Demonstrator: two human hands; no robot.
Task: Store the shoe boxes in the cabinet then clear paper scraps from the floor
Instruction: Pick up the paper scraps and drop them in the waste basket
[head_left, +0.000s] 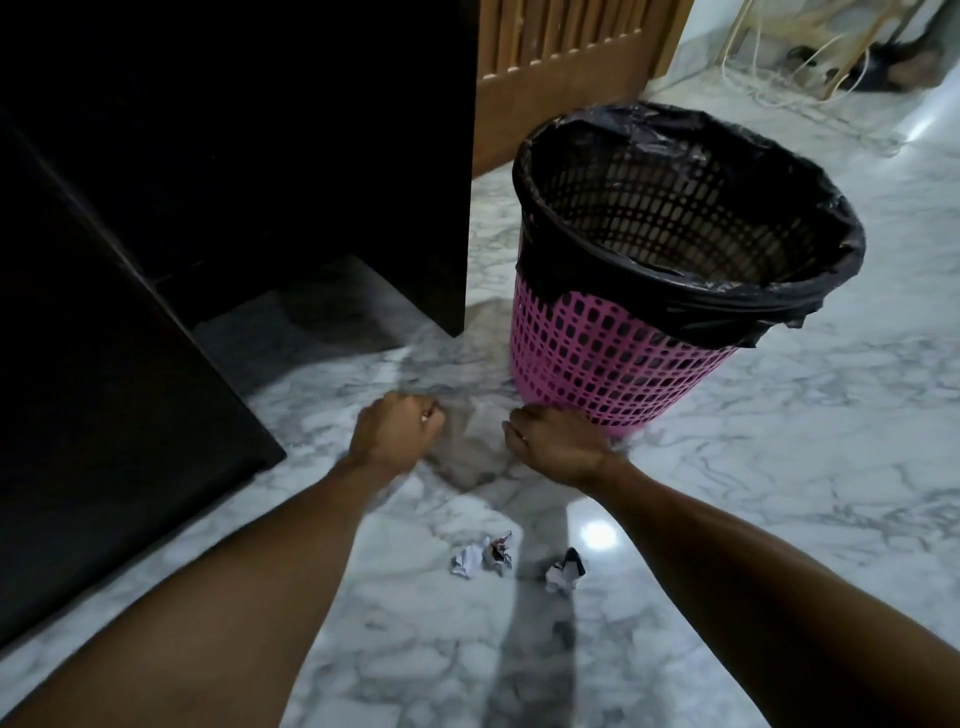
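Two paper scraps (480, 558) on floor (779, 493), clear of fisted left hand (395, 431), right hand (550, 436).

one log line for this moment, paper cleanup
stage: scrap cleanup | left hand: fist, nothing seen held | right hand: fist, by pink basket | paper scraps: on floor

A cabinet (208, 156) stands left of the waste basket (623, 364), a door (545, 104) behind it. Two paper scraps (480, 558) (565, 570) lie on the floor (779, 493) before it.

No readable text (paper scraps (482, 555) illegible)
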